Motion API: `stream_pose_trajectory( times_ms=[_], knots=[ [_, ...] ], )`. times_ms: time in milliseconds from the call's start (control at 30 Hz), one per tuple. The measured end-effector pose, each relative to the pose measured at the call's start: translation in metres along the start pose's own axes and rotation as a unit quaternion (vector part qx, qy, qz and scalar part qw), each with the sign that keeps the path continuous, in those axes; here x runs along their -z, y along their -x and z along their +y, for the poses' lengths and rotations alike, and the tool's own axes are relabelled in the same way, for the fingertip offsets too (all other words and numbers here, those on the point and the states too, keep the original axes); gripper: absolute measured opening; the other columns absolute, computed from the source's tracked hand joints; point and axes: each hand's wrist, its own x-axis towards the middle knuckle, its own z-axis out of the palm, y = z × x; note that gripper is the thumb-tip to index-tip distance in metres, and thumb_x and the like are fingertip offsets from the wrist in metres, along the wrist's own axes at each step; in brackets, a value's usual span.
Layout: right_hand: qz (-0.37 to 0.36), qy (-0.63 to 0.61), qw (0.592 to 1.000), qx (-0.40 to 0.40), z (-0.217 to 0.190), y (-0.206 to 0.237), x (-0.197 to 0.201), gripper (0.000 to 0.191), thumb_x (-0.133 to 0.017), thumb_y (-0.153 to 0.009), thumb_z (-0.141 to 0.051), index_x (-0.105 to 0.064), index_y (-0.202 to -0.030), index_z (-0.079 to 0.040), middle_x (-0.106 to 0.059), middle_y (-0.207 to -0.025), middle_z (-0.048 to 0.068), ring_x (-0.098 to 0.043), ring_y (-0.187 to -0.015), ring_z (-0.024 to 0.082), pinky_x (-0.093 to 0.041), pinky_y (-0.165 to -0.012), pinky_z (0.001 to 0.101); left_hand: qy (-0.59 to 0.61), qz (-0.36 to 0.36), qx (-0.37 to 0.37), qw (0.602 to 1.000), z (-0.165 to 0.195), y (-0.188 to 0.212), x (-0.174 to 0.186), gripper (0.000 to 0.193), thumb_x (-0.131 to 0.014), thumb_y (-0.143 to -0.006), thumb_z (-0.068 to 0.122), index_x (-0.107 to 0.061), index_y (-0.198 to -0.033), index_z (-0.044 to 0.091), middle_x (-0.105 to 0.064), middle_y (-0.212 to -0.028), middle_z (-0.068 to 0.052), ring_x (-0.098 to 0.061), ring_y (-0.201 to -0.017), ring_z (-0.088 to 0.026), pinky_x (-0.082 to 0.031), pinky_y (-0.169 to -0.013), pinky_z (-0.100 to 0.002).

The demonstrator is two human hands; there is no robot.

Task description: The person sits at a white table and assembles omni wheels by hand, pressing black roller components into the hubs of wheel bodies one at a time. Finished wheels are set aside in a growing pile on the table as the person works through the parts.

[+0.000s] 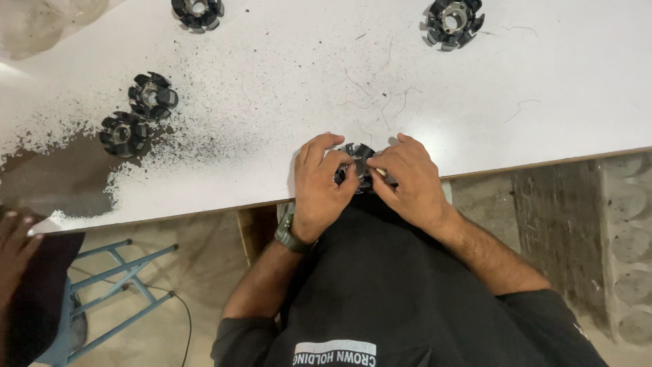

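Across the top of the view lay the white table (475, 88), dusted with dark filings thickest at its left. Below it I saw my dark shirt (407, 299) and a blue stool (115, 285) on the floor. My left hand (319, 187) and right hand (407, 180) were both closed around one black stator (358, 163) at the table's near edge, fingers curled over it. Four more stators sat well apart: two side by side at left (139, 115), one at top (197, 12), one at top right (454, 22).
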Motion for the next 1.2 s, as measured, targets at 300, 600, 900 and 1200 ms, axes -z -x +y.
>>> stream_pose_trajectory(
  times_ms=[300,600,900,1200],
  knots=[
    [-0.008,-0.008,1.000,-0.004,0.001,-0.004,-0.001,0.018,-0.078,-0.087,-0.007,-0.068,-0.101,-0.007,-0.065,-0.081,0.007,-0.067,-0.087,0.031,-0.051,-0.109,0.0523,-0.001,-0.021,-0.012,1.000,0.003,-0.002,-0.004,0.012,-0.078,-0.082,0.012,-0.070,-0.091,0.009,-0.063,-0.127,-0.010,-0.056,-0.126,-0.031,-0.041,-0.105,-0.049],
    [0.044,-0.031,0.998,-0.015,0.002,0.004,-0.004,0.021,-0.079,-0.087,-0.005,-0.068,-0.105,-0.006,-0.069,-0.093,0.009,-0.069,-0.092,0.032,-0.053,-0.110,0.0498,-0.011,0.010,0.002,1.000,-0.006,-0.001,-0.018,0.014,-0.074,-0.080,0.006,-0.060,-0.078,0.007,-0.063,-0.125,-0.012,-0.057,-0.121,-0.031,-0.040,-0.104,-0.049],
    [0.003,0.002,1.000,0.003,-0.003,0.000,0.000,0.020,-0.080,-0.086,-0.004,-0.070,-0.103,-0.006,-0.068,-0.089,0.007,-0.069,-0.089,0.029,-0.051,-0.110,0.0521,-0.010,0.030,-0.017,0.999,-0.009,0.001,-0.025,0.018,-0.073,-0.077,0.004,-0.055,-0.075,0.007,-0.062,-0.123,-0.011,-0.055,-0.132,-0.031,-0.040,-0.106,-0.050],
    [-0.018,0.056,0.998,0.019,-0.008,-0.003,-0.001,0.020,-0.079,-0.086,-0.003,-0.070,-0.103,-0.007,-0.068,-0.091,0.009,-0.070,-0.102,0.032,-0.051,-0.109,0.0522,0.016,0.044,-0.028,0.999,-0.013,0.005,-0.028,0.019,-0.074,-0.078,0.002,-0.055,-0.077,0.007,-0.061,-0.124,-0.011,-0.057,-0.128,-0.031,-0.042,-0.104,-0.049]
  ],
)
